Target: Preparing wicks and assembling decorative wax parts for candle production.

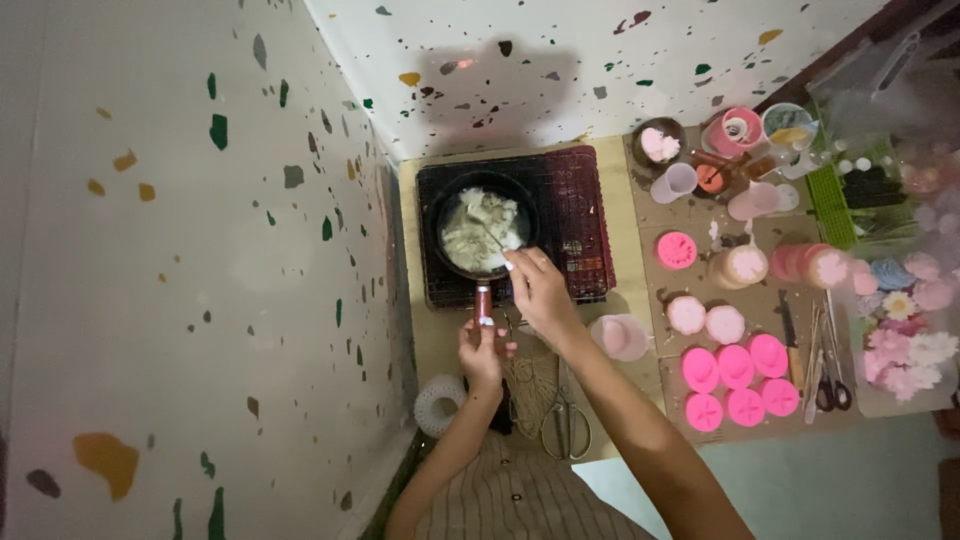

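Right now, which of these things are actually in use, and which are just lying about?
In use:
left hand gripping the pan handle
right hand holding a thin stirrer
small pan of pale lumps
dark stove

Lying about:
pink moulds
scissors by the twine
white roll
flower shapes
clear cup

A clear plastic bag (890,75) lies at the top right corner, behind the cups, crumpled and see-through. No label, sign or screen shows clearly anywhere on the table or on the walls.
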